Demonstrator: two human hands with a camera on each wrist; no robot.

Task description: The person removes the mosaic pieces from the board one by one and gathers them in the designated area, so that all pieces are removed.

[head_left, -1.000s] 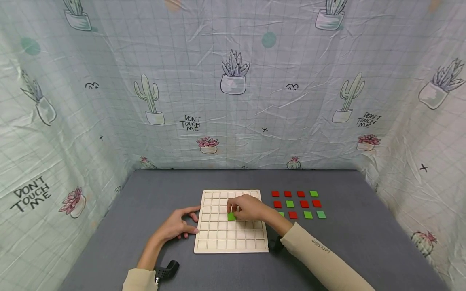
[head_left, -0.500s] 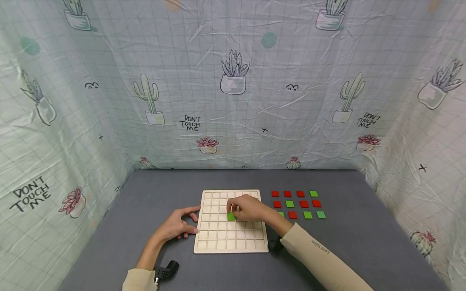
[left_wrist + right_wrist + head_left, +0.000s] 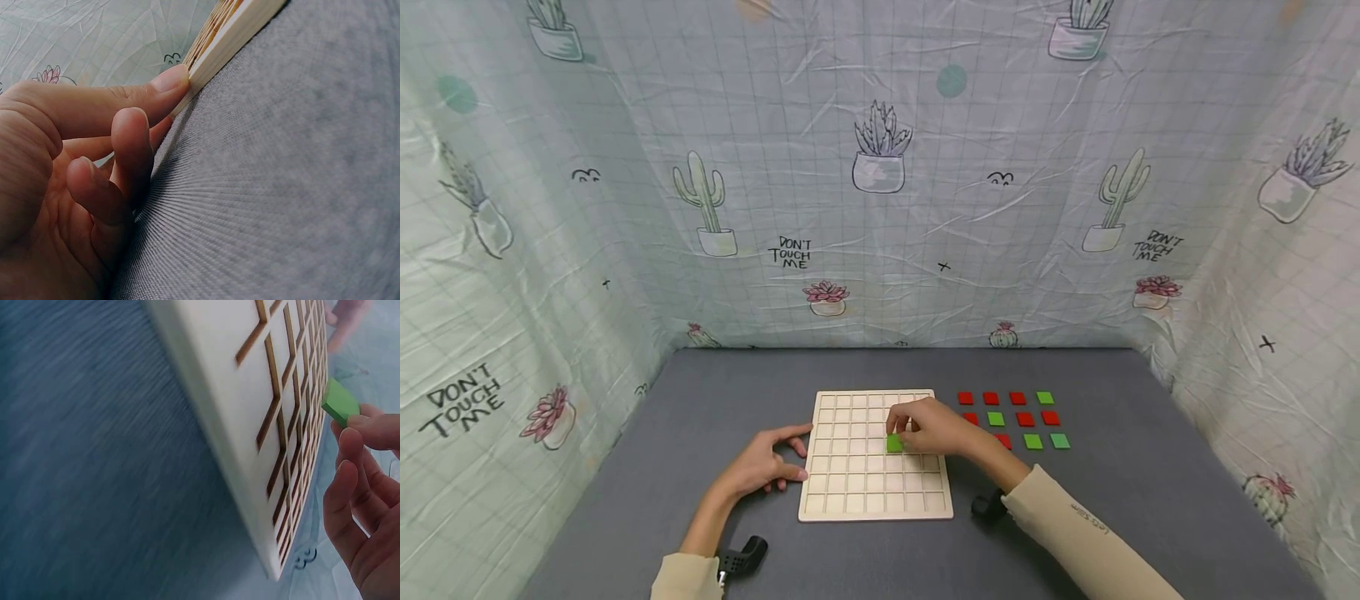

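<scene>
A light wooden grid board [image 3: 856, 503] with square cells lies flat on the grey table. In the head view a bright green square tile [image 3: 894, 444] is over the board, right of its middle. My right hand [image 3: 927, 427] pinches this tile by its near edge between thumb and fingers; the right wrist view shows the green tile [image 3: 340, 402] tilted, close over the grid. At the board's left side, my left hand [image 3: 762, 463] is spread, with thumb and index fingertips against the edge. Up close, the left thumb [image 3: 169, 79] rests on the board's side [image 3: 234, 44].
Right of the board lie rows of loose square tiles, among them a red tile [image 3: 1017, 398], a bright green tile [image 3: 1044, 397] and a bluish-green tile [image 3: 1059, 441]. My right forearm hides part of the nearest row. A cactus-print cloth [image 3: 880, 225] encloses the table [image 3: 722, 375].
My right hand has shifted right by about one cell, carrying the green tile along. The left hand and the board stay where they were.
</scene>
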